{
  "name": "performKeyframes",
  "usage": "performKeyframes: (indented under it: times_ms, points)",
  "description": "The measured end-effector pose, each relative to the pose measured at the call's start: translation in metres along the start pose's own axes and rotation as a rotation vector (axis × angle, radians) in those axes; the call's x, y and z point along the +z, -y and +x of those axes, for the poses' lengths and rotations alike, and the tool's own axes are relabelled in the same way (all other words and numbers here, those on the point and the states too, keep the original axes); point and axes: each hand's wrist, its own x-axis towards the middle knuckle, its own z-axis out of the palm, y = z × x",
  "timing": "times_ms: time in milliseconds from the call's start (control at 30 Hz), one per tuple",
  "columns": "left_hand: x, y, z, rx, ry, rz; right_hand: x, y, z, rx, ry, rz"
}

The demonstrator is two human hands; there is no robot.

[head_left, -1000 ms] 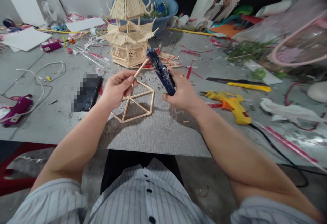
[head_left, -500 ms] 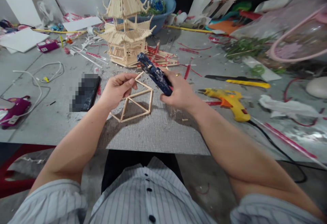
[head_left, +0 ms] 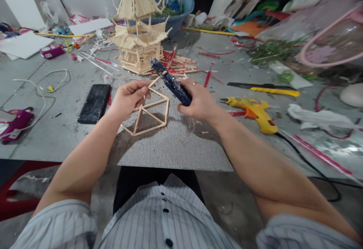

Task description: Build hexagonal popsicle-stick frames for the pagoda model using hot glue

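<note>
My left hand (head_left: 130, 97) pinches the upper left corner of a wooden stick frame (head_left: 168, 111), where short sticks are joined in triangles. A stick (head_left: 157, 80) rises from that corner into the jaw end of a dark blue hand cutter (head_left: 172, 84). Closed around the cutter's handles is my right hand (head_left: 200, 99), with a ring on one finger. Whether the jaws touch the stick is hard to see. The frame hangs tilted just above the grey table, and my left fingers hide part of it.
Behind my hands stands a stick pagoda (head_left: 138, 41), with a pile of red-marked sticks (head_left: 181, 63) beside it. A phone (head_left: 94, 103) lies left. A yellow glue gun (head_left: 255, 112) and a utility knife (head_left: 263, 89) lie right. One small stick offcut (head_left: 205, 132) rests near the front.
The cutter and my left hand have shifted very slightly left. Both grips look the same, and the stick still reaches the cutter's jaws.
</note>
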Motion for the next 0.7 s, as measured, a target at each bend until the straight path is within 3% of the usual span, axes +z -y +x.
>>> performKeyframes:
  times_ms: [700]
  points:
    - [-0.002, -0.002, 0.001, -0.03, -0.053, 0.164, -0.008, 0.024, 0.001, 0.184, 0.153, -0.149]
